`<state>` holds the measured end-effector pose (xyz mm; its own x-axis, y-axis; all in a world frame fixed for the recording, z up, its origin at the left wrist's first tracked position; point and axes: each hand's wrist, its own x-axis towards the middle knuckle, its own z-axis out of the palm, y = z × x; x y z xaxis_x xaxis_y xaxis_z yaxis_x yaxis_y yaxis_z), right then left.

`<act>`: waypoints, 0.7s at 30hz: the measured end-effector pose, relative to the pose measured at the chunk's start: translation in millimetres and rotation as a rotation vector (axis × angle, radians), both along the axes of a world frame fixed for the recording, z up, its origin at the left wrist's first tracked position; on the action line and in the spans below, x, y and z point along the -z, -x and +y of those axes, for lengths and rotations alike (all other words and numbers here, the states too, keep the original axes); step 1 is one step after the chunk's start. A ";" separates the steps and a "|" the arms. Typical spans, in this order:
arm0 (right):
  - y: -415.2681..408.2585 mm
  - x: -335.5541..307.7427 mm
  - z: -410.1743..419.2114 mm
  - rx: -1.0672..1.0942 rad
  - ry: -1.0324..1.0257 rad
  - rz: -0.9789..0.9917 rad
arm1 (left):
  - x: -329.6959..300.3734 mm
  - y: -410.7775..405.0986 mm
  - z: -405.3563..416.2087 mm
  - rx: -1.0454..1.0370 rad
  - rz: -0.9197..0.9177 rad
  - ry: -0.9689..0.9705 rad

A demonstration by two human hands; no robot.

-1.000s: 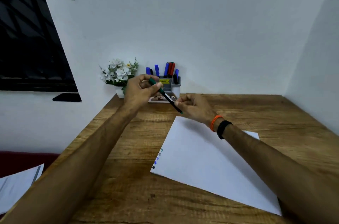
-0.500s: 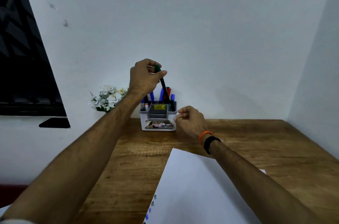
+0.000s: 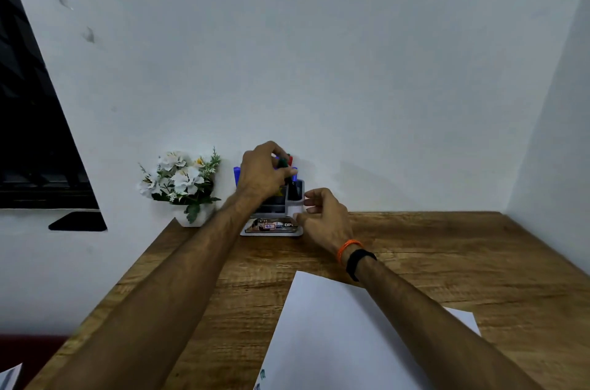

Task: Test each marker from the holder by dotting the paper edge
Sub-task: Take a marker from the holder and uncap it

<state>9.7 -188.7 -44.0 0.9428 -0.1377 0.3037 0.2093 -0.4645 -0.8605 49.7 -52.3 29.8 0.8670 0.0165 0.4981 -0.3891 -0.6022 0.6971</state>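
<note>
A grey marker holder stands at the far edge of the wooden table, against the wall. My left hand is over it and grips the green marker, whose lower end is down inside the holder. Blue and red marker caps stick up around my fingers. My right hand hovers just right of the holder with fingers loosely curled, holding nothing. The white paper lies near me, with coloured dots along its left edge.
A small pot of white flowers sits left of the holder at the table's corner. A dark window is on the left wall. White walls close in behind and to the right. Another sheet's corner shows at bottom left.
My left hand has lowered the green marker from above the holder down into it. My right hand stays beside the holder. The view has tilted up a little.
</note>
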 end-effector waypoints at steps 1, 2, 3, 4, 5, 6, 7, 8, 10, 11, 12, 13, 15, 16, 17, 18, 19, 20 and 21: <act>-0.2 0.6 0.1 0.005 0.005 -0.001 | 3.3 -0.6 1.2 -0.013 -0.011 -0.059; -0.5 1.4 0.1 0.008 0.010 -0.003 | 5.4 -0.7 2.3 -0.019 -0.023 -0.108; -0.6 2.1 0.0 0.009 0.013 -0.004 | 6.8 -0.5 3.5 -0.017 -0.028 -0.133; -0.6 2.4 0.0 0.009 0.015 -0.005 | 6.9 0.5 4.1 -0.010 -0.027 -0.145; -0.8 3.0 -0.2 0.008 0.016 -0.002 | 6.8 1.1 5.0 -0.009 -0.025 -0.162; -1.0 3.0 -0.2 0.008 0.018 0.001 | 6.0 1.2 5.5 -0.009 -0.020 -0.189; -1.0 2.8 -0.1 0.008 0.021 0.003 | 5.1 0.8 6.6 -0.003 -0.003 -0.221; -0.8 2.2 0.0 0.009 0.028 0.003 | 3.9 0.7 7.7 0.011 0.019 -0.256; -1.3 1.0 1.5 0.013 0.049 -0.017 | 0.9 0.3 11.7 0.034 0.070 -0.317; -1.7 0.4 2.3 0.017 0.070 -0.039 | -0.3 0.0 13.9 0.043 0.086 -0.346; -2.0 -0.2 3.1 0.020 0.101 -0.064 | -1.5 0.2 16.1 0.051 0.091 -0.373; -2.8 -0.6 4.1 0.021 0.137 -0.084 | -2.9 0.8 18.2 0.055 0.088 -0.385; -5.0 -0.8 6.0 0.016 0.188 -0.097 | -6.1 1.7 24.4 0.038 0.064 -0.347; -5.9 -0.6 6.4 0.016 0.195 -0.096 | -8.1 1.0 27.3 0.015 0.044 -0.311; -6.6 -0.3 6.6 0.018 0.195 -0.094 | -10.1 -0.4 30.2 -0.013 0.020 -0.277; -7.2 0.0 6.9 0.020 0.193 -0.095 | -11.6 -2.4 32.5 -0.040 -0.005 -0.255; -7.8 0.4 6.9 0.024 0.190 -0.097 | -12.8 -5.3 33.7 -0.064 -0.026 -0.244; -8.2 0.9 7.0 0.025 0.186 -0.098 | -13.7 -8.4 33.8 -0.083 -0.041 -0.238; -8.6 1.2 7.0 0.026 0.181 -0.097 | -14.5 -11.4 32.6 -0.101 -0.050 -0.233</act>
